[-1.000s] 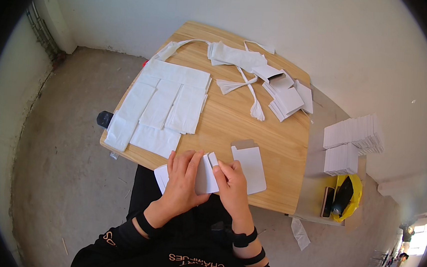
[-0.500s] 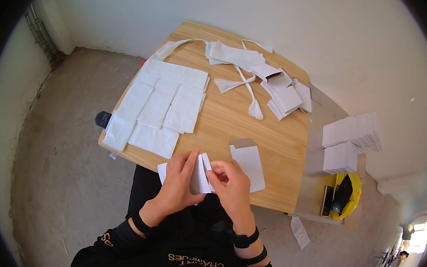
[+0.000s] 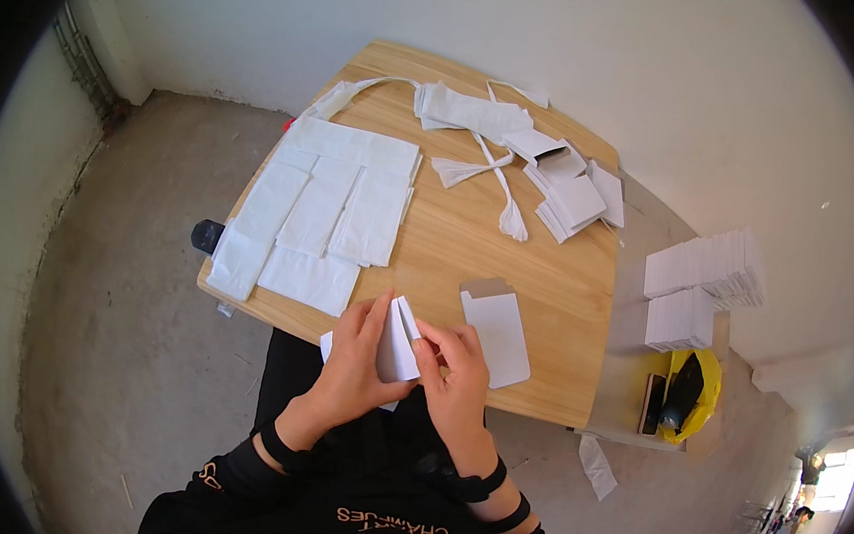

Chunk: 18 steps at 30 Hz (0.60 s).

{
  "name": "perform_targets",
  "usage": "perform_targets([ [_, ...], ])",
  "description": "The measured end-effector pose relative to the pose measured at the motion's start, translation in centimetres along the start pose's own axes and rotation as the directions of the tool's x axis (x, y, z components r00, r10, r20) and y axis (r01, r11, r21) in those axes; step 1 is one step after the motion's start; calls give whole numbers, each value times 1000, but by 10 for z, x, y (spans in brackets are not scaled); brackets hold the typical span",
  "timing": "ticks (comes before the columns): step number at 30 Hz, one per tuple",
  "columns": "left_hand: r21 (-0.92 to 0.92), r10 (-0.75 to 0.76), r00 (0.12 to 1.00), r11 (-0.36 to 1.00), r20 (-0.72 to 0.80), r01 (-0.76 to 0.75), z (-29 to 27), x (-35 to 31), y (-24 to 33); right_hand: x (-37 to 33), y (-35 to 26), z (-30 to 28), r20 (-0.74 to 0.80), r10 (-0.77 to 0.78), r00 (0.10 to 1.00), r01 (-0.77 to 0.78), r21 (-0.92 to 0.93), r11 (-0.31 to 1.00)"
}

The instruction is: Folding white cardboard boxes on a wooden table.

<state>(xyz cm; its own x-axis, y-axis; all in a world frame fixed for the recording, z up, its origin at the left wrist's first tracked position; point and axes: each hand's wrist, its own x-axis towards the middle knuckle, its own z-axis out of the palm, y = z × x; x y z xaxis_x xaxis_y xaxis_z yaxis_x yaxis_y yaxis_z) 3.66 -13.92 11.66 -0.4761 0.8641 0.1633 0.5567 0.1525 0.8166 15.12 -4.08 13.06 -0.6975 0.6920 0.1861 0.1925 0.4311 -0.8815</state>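
Both hands hold one small white folded piece (image 3: 400, 343) above the near edge of the wooden table (image 3: 454, 239). My left hand (image 3: 354, 362) grips its left side with the thumb on top. My right hand (image 3: 455, 372) pinches its right side. The piece is partly unfolded, with flaps raised. Just right of my hands a flat white carton blank with a brown flap (image 3: 495, 331) lies on the table. More white sheet shows under the left hand.
Flat white sheets (image 3: 326, 209) lie in overlapping rows on the table's left half. White cloth strips (image 3: 469, 120) and a pile of small white cartons (image 3: 573, 193) lie at the far end. Stacks of white blanks (image 3: 702, 284) and a yellow bag (image 3: 688, 393) sit to the right.
The hands have lifted the small white piece off the table toward me and spread its flaps apart. The rest of the table is unchanged.
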Motion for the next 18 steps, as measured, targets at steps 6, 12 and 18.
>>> perform_targets([
  [6, -48, -71, 989, 997, -127, 66, 3, 3, 3, 0, -9, 8, 25, -67, 997, 64, 105, 992],
  [12, -161, -55, 998, 985, 26, 59, -21, 5, 11, 9, 19, -25, 275, 117, 954, -190, 258, 947],
  [18, -312, -201, 954, 912, 223, 265, -29, 4, 9, 7, 25, -28, 374, 175, 911, -348, 469, 812],
])
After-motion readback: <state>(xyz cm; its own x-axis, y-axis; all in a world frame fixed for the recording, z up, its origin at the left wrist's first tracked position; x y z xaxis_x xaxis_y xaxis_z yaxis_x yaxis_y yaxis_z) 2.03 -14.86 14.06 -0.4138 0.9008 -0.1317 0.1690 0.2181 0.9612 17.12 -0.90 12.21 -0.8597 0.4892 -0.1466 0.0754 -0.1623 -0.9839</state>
